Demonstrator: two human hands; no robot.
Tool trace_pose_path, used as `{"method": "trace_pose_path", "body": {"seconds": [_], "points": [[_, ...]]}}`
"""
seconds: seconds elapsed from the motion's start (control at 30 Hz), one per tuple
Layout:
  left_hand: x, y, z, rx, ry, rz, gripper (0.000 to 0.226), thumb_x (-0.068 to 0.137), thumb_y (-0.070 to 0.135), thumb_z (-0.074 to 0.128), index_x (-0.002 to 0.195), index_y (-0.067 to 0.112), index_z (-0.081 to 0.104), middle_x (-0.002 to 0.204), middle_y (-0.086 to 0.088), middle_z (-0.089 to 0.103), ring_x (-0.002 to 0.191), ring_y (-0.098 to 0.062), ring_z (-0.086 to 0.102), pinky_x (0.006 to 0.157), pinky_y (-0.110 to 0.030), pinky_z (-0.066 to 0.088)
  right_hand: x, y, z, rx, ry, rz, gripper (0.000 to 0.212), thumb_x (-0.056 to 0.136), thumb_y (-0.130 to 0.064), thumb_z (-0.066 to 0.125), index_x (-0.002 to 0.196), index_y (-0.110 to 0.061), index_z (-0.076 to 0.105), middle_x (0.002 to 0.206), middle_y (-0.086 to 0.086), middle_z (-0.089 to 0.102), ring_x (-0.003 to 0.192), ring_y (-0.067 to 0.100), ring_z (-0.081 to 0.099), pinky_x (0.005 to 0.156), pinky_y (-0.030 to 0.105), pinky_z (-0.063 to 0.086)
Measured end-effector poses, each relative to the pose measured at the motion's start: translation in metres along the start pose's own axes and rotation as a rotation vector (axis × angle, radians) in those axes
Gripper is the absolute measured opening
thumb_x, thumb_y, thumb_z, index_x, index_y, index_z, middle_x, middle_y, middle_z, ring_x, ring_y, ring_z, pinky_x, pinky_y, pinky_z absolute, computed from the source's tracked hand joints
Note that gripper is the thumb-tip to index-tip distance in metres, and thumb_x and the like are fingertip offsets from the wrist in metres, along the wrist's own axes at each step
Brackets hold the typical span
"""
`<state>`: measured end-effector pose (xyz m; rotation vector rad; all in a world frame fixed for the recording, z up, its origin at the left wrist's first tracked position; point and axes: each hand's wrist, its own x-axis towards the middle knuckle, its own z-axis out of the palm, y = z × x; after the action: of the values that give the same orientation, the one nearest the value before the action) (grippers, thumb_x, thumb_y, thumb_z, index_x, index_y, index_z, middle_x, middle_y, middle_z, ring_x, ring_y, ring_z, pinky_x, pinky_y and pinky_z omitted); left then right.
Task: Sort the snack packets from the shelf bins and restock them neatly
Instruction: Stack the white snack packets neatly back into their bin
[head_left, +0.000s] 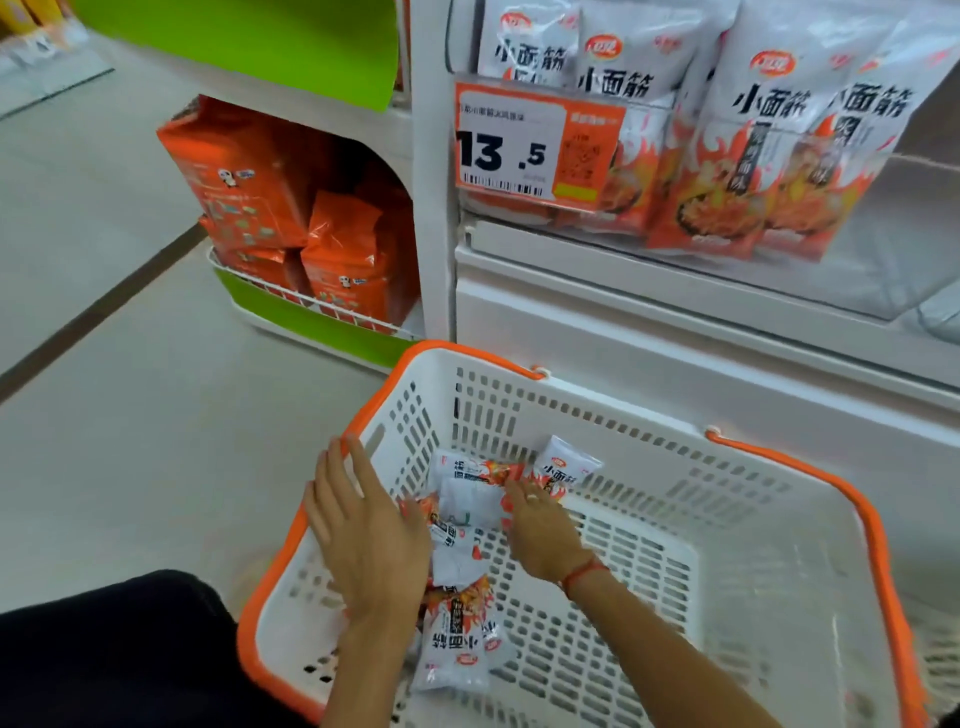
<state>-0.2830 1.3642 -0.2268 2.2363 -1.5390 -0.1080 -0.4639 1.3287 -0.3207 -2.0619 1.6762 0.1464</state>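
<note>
A white plastic shopping basket (649, 519) with orange rim and handles sits on the floor in front of a white shelf unit (675, 322). Small white-and-orange snack packets (460, 525) lie heaped in the basket's near-left corner, running from its far wall toward the near rim. The left hand (366, 540) reaches over the left rim with fingers straight and spread, palm down, just left of the heap and touching its edge; it grips nothing. The right hand (540, 530), a red cord at its wrist, lies on the right side of the heap, fingers curled down among the packets; whether it has hold of one cannot be told. One packet (563, 467) stands tilted against the far wall just beyond the right fingertips. Above, large bags of the same snack (753, 130) hang behind a price tag (519, 150) reading 13.5. Far left, orange bags (291, 223) fill a green-fronted bin.
</note>
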Motion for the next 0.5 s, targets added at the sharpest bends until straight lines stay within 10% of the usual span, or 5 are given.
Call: {"method": "trace_pose_path", "body": {"seconds": [0.17,0.3,0.4,0.5], "points": [[0.0,0.002,-0.001,-0.095,0.063,-0.025,0.078,0.08,0.023,0.073,0.146,0.006,0.033,0.151,-0.017,0.032,0.141,-0.032,0.024,0.119,-0.041,0.006,0.0,0.004,-0.004,-0.043,0.232,-0.031,0.017,0.09,-0.021,0.057,0.097,-0.011,0.069,0.103,0.009,0.067,0.108,0.029,0.053,0.091,0.036,0.039],[-0.008,0.028,-0.016,-0.494,0.186,-0.128,0.039,0.091,0.054,0.05,0.107,0.02,0.064,0.121,-0.002,0.062,0.111,-0.021,0.055,0.091,-0.035,0.047,-0.022,0.007,-0.019,0.434,0.331,0.072,0.016,0.095,-0.023,0.057,0.089,-0.011,0.065,0.076,-0.001,0.063,0.067,0.014,0.054,0.059,0.024,0.035],[-0.011,0.052,-0.028,-0.616,-0.232,-0.293,0.052,0.084,0.075,0.033,0.08,0.031,0.061,0.09,0.007,0.067,0.077,-0.008,0.058,0.067,-0.026,0.042,-0.044,-0.006,-0.043,0.696,0.541,0.101,0.014,0.092,-0.032,0.063,0.097,-0.021,0.07,0.076,-0.009,0.066,0.065,0.007,0.06,0.059,0.023,0.047],[-0.004,0.056,-0.021,-0.831,-0.558,-0.391,0.051,0.076,0.079,0.049,0.088,0.032,0.064,0.083,0.012,0.067,0.083,-0.01,0.065,0.081,-0.036,0.053,-0.062,-0.028,-0.063,0.758,0.559,-0.019,0.018,0.088,-0.035,0.068,0.103,-0.026,0.072,0.088,-0.013,0.07,0.078,0.004,0.063,0.068,0.021,0.051]]}}
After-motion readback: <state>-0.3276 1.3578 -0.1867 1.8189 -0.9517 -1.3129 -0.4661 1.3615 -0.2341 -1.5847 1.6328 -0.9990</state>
